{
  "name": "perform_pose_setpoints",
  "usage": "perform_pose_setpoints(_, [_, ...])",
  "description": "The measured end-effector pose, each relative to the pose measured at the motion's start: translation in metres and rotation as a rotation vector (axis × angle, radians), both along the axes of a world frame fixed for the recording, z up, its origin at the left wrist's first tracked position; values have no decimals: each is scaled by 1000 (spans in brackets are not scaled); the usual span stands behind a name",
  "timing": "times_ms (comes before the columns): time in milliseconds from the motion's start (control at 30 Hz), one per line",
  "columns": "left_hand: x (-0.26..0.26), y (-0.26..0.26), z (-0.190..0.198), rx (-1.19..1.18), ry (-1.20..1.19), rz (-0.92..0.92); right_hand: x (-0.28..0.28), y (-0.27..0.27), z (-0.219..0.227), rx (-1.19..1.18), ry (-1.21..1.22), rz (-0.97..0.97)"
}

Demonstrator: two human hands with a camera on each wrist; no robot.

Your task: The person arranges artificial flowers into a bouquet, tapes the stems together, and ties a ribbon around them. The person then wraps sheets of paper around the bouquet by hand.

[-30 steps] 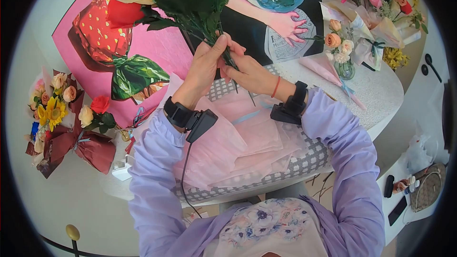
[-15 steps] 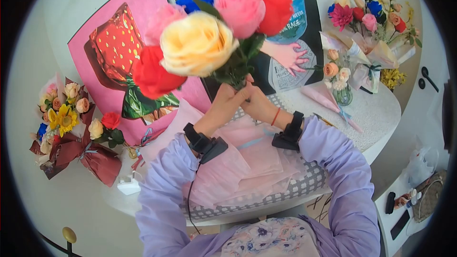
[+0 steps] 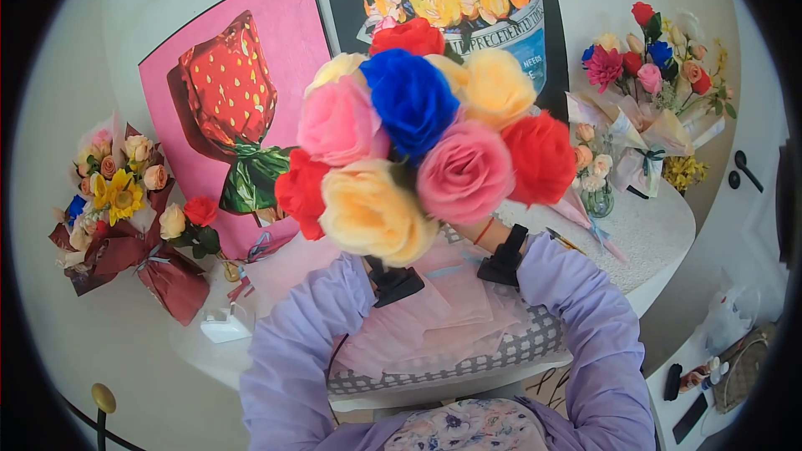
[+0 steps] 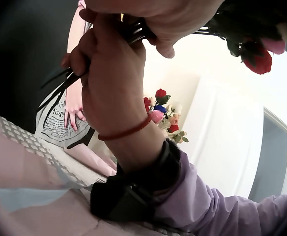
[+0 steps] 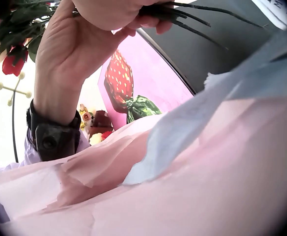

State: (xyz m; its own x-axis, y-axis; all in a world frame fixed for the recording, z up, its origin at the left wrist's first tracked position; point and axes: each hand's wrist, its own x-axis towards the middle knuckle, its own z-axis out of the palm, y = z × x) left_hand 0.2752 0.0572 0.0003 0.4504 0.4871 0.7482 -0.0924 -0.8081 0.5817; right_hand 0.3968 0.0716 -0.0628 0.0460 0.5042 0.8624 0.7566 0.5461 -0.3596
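In the head view, a full bunch of roses [image 3: 409, 129] is raised over pink wrapping paper [image 3: 434, 317] and the white desk [image 3: 660, 234]; it shows 1 deep blue bloom, 2 pink, 3 red and several cream ones, soft-petalled and packed close, facing up toward the camera, so its long axis is foreshortened. On the desk, a glass vase [image 3: 598, 200] holds peach and white flowers; behind it, a pale paper wrap [image 3: 660, 132] is filled with mixed flowers, and at far left a burgundy wrap [image 3: 171, 280] carries yellow, peach and blue ones. In the left wrist view, the 2 hands are together, the left hand [image 4: 163, 17] and the right hand [image 4: 114, 78] both clamped round the dark stems [image 4: 60, 93], which slant from blooms at upper right to bare tips at lower left. In the right wrist view, dark green leaves and blooms lie at upper left, while the stem tips fan out rightward and slightly down.
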Motion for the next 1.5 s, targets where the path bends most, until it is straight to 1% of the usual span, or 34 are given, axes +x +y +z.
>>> perform_pose_setpoints(33, [-3,-2,-4,0,-5,-2,2,2,-2,-1,-1,-2])
perform_pose_setpoints(133, [-5,-4,-6,-1,-24,2,2,4,3,-6,31,109])
perform_pose_setpoints(233, [26,-1,9,-7,-36,4,1,0,14,-14,69,218])
perform_pose_setpoints(267, [10,-1,3,-10,-39,4,1,-4,19,-18,84,254])
perform_pose_setpoints(333, [-47,2,-7,-15,-43,5,-1,-13,28,-25,115,325])
perform_pose_setpoints(367, [-53,8,0,-16,-47,6,-2,-32,44,-106,-234,83])
perform_pose_setpoints(400, [-50,8,1,-17,-50,8,-2,-32,49,-108,-234,86])
perform_pose_setpoints(467, [-74,7,-5,-19,-59,13,-2,-28,57,51,-201,273])
perform_pose_setpoints(500, [-61,28,25,-19,-64,18,3,-36,63,-23,-159,349])
perform_pose_setpoints(533, [-78,28,23,-19,-71,23,13,-29,62,-25,-161,355])
perform_pose_setpoints(567, [-94,24,15,-20,-78,28,25,-15,61,123,-207,259])
perform_pose_setpoints(600, [-110,17,4,-21,-85,31,28,-14,73,271,-252,160])
perform_pose_setpoints(633, [-118,13,-3,-23,-89,32,42,-20,85,186,-130,187])
perform_pose_setpoints(667, [-115,17,3,-26,-93,32,42,-52,116,99,-7,211])
perform_pose_setpoints(700, [-106,17,4,-29,-96,31,31,-86,138,41,155,546])
perform_pose_setpoints(733, [-117,8,-9,-31,-99,28,22,-114,154,-18,320,878])
perform_pose_setpoints(767, [-101,14,1,-33,-100,23,22,-126,162,-9,282,914])
perform_pose_setpoints(800, [-100,20,7,-36,-98,15,23,-135,166,1,247,947])
perform_pose_setpoints(833, [-99,24,12,-40,-93,5,24,-142,169,2,256,937])
perform_pose_setpoints(900, [-88,27,16,-46,-84,-15,26,-152,173,13,-60,879])
perform_pose_setpoints(933, [-108,22,13,-49,-81,-21,26,-157,174,12,-51,873])
perform_pose_setpoints(967, [-98,26,14,-53,-78,-23,24,-161,174,8,-133,829])
perform_pose_setpoints(1033, [-96,23,13,-53,-77,-23,22,-162,178,20,-325,753])
perform_pose_setpoints(1067, [-107,19,7,-52,-75,-22,19,-164,178,22,-319,755])
perform_pose_setpoints(1133, [-116,8,-2,-51,-74,-19,15,-169,178,1,-387,741])
perform_pose_setpoints(1200, [-114,12,4,-51,-75,-13,15,-169,176,29,-418,745])
perform_pose_setpoints(1267, [-106,13,9,-51,-76,-6,11,-175,173,-147,-261,762])
perform_pose_setpoints(1300, [-94,18,17,-50,-78,-3,10,-176,173,-147,-259,766])
perform_pose_setpoints(1333, [-83,21,23,-49,-80,0,10,-177,173,-199,-228,788])
perform_pose_setpoints(1367, [-95,10,11,-48,-83,0,9,-177,172,-252,-198,807])
perform_pose_setpoints(1400, [-94,9,10,-47,-85,-1,9,-176,172,-251,-196,806])
perform_pose_setpoints(1433, [-86,12,14,-46,-88,-3,9,-175,173,-210,-245,807])
perform_pose_setpoints(1467, [-86,9,11,-45,-91,-5,9,-173,174,-168,-293,808])
perform_pose_setpoints(1500, [-90,12,14,-44,-94,-6,11,-172,175,-168,-292,807])
